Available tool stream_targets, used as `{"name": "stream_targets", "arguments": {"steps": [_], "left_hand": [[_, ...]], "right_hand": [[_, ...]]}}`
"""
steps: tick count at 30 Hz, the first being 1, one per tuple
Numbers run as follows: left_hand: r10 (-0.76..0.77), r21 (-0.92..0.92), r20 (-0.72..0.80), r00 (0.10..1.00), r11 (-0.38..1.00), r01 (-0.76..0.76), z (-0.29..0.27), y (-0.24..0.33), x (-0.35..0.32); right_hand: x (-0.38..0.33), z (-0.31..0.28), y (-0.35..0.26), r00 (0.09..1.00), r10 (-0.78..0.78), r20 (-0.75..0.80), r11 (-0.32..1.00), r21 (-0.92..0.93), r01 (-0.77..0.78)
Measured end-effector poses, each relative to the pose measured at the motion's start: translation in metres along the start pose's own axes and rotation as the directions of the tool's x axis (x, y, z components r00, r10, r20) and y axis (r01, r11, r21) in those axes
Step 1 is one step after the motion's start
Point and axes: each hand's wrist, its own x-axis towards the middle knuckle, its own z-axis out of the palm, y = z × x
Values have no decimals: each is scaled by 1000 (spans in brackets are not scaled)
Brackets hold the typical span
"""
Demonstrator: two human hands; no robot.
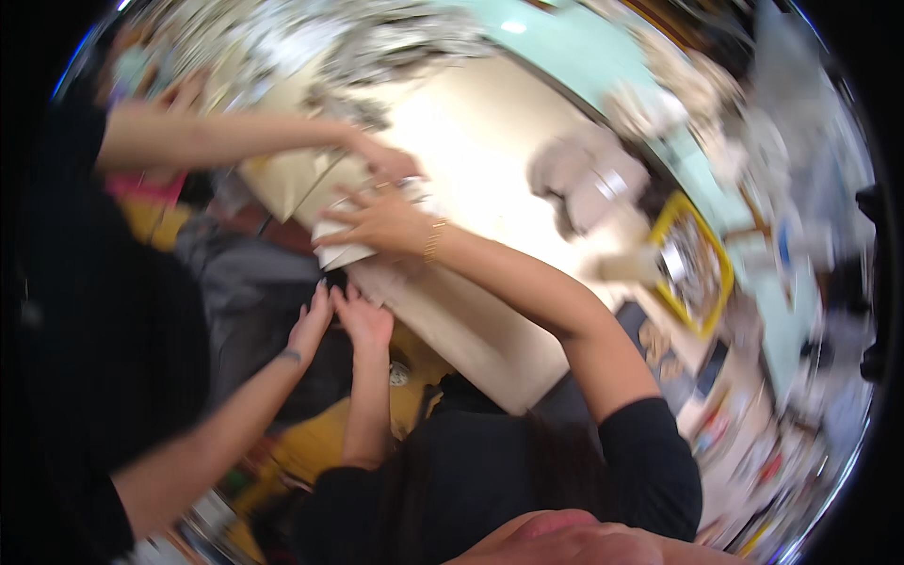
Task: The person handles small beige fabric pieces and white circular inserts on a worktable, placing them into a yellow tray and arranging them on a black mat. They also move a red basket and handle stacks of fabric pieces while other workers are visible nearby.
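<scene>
My right hand [391, 221], with a gold bracelet at the wrist, lies with fingers spread over a white, folded cloth-like piece [341, 247] at the table's corner. My left hand [365, 322] is lower, just below the table edge, palm up with fingers stretched toward a small dark thing [334, 278]. Blur hides what that thing is and whether my fingers touch it. A co-worker's hand [388, 162] reaches in from the left and touches the far side of the white piece. The co-worker's other hand [311, 325] is beside my left hand, fingertips close to mine.
The pale table [471, 122] bears a grey-white heap of soft pieces [405, 33] at the back and a grey stack [591, 179] right of centre. A yellow basket [692, 268] of small items stands at right, by a pale green surface [593, 56]. Dark grey fabric [254, 282] hangs at left.
</scene>
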Motion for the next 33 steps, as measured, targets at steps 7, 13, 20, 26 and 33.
{"name": "stream_targets", "arguments": {"steps": [7,13,20,26,33], "left_hand": [[-90,155,-4,996,984,89,-47,-3,9],[-170,569,-194,966,783,252,-91,-22,-60],[-8,659,732,681,264,-705,-44,-40,-136],[-208,451,877,432,48,-891,82,-140,-133],[-116,256,947,299,-283,-924,221,-248,-111]], "right_hand": [[-49,-18,-68,837,247,-488,957,-11,-289],[-220,-63,-156,735,607,-301,793,288,-537],[-348,-126,-255,264,905,-335,340,193,-920],[-384,-136,-294,-72,870,-487,16,173,-985],[-408,-140,-333,-247,839,-484,-98,312,-945]]}}
